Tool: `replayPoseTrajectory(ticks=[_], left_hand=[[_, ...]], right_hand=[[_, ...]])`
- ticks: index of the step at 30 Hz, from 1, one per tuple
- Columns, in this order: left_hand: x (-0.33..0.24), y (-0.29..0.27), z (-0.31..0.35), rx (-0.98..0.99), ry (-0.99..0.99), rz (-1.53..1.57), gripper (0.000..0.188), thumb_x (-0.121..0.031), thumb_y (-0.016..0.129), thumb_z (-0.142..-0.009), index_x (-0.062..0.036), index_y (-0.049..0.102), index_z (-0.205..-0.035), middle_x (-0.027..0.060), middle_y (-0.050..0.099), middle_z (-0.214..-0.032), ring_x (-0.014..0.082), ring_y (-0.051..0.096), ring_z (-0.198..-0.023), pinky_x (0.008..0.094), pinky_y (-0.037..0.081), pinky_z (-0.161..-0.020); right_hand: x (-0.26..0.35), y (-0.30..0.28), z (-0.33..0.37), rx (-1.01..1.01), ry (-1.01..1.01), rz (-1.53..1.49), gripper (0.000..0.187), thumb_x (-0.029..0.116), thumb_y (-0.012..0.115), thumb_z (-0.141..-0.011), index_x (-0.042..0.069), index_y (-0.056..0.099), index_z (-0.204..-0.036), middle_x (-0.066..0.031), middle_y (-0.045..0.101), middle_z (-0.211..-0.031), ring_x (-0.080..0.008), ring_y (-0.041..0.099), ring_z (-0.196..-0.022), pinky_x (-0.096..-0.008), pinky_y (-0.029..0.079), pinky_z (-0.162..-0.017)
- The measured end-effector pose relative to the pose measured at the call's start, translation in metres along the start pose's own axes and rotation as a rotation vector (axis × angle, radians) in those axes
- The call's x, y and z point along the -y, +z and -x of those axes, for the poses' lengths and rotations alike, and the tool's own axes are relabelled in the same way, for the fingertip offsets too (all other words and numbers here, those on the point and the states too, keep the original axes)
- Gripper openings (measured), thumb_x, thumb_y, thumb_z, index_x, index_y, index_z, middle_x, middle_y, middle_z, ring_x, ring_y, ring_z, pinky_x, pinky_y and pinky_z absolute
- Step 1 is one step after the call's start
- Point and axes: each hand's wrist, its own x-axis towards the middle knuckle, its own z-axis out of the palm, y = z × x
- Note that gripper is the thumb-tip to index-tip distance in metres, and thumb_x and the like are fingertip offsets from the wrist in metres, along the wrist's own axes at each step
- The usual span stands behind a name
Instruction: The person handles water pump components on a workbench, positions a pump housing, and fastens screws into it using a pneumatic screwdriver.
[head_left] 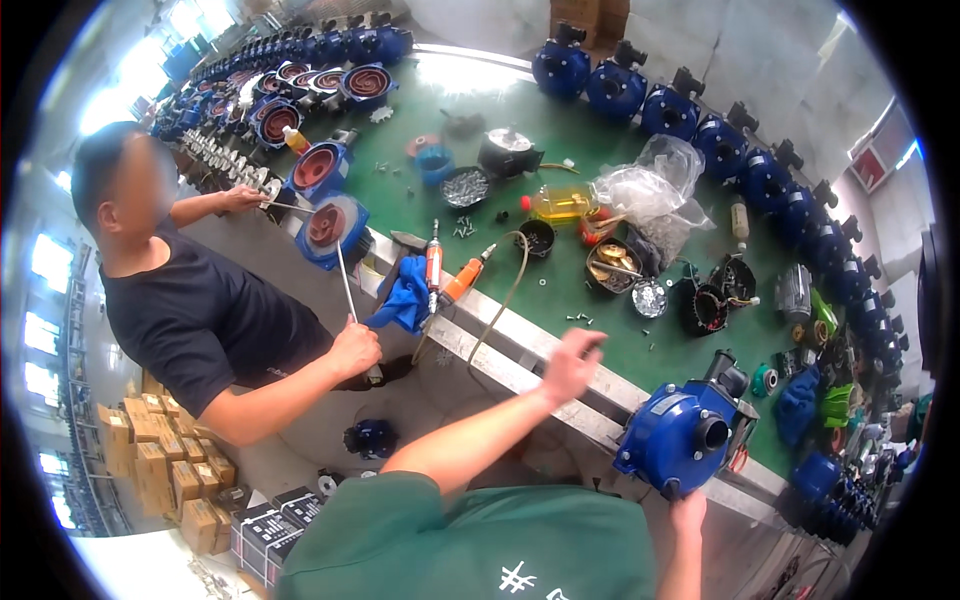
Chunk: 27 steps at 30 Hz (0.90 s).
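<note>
A blue pump [675, 440] with a black round outlet stands at the bench's near edge, right of centre. My right hand [688, 510] is closed at its lower end, by a short black fitting; the fingers are partly hidden there. My left hand [572, 365] is raised over the near edge, left of the pump and apart from it. Its fingers are curled and somewhat blurred, with a small dark piece [596, 350] at the fingertips that I cannot make out. Small screws [580, 320] lie on the green bench top just beyond this hand.
A co-worker [210, 300] at left holds metal rods at an opened pump [328, 230]. An orange power tool [462, 280] with a hose and a blue cloth [405, 295] lie along the edge. Bowls of parts [612, 265], an oil bottle [560, 202] and rows of blue pumps [668, 108] stand beyond.
</note>
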Motion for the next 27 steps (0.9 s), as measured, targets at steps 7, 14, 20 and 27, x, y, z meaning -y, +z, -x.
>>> replayPoseTrajectory(ticks=[7, 14, 20, 27], left_hand=[[0.137, -0.178, -0.023, -0.579, -0.336, -0.662, 0.027, -0.008, 0.067, -0.083, -0.0061, 0.063, -0.11, 0.0159, 0.057, -0.113, 0.0348, 0.056, -0.107, 0.045, 0.046, -0.095], [0.151, -0.23, -0.054, -0.499, -0.739, -0.946, 0.044, -0.009, 0.069, -0.082, -0.0062, 0.047, -0.12, 0.0223, 0.052, -0.121, 0.0405, 0.057, -0.113, 0.0474, 0.051, -0.095], [0.156, -0.253, -0.07, -0.407, -0.83, -0.803, 0.052, -0.018, 0.069, -0.082, 0.0006, 0.04, -0.121, 0.0294, 0.059, -0.116, 0.0457, 0.063, -0.107, 0.0498, 0.051, -0.093], [0.187, -0.317, -0.083, -0.523, -0.807, -0.444, 0.058, -0.028, 0.079, -0.078, 0.0069, 0.053, -0.118, 0.0246, 0.068, -0.11, 0.0344, 0.068, -0.099, 0.0434, 0.052, -0.088]], right_hand=[[0.002, 0.004, 0.002, 0.007, 0.058, 0.023, 0.032, 0.032, 0.071, -0.087, 0.001, 0.072, -0.094, -0.0275, 0.068, -0.087, -0.0466, 0.066, -0.091, -0.0503, 0.052, -0.078], [0.017, 0.0, 0.007, -0.068, 0.092, 0.01, 0.031, 0.03, 0.072, -0.086, 0.0, 0.072, -0.094, -0.0263, 0.07, -0.088, -0.0456, 0.067, -0.091, -0.0486, 0.053, -0.078], [0.006, -0.001, 0.01, 0.024, 0.166, -0.034, 0.026, 0.024, 0.069, -0.086, -0.001, 0.071, -0.092, -0.0268, 0.069, -0.087, -0.0453, 0.067, -0.091, -0.0489, 0.053, -0.078], [0.012, -0.004, 0.008, 0.128, 0.137, -0.094, 0.028, 0.025, 0.063, -0.088, 0.003, 0.071, -0.103, -0.0254, 0.069, -0.098, -0.0423, 0.067, -0.098, -0.048, 0.053, -0.086]])
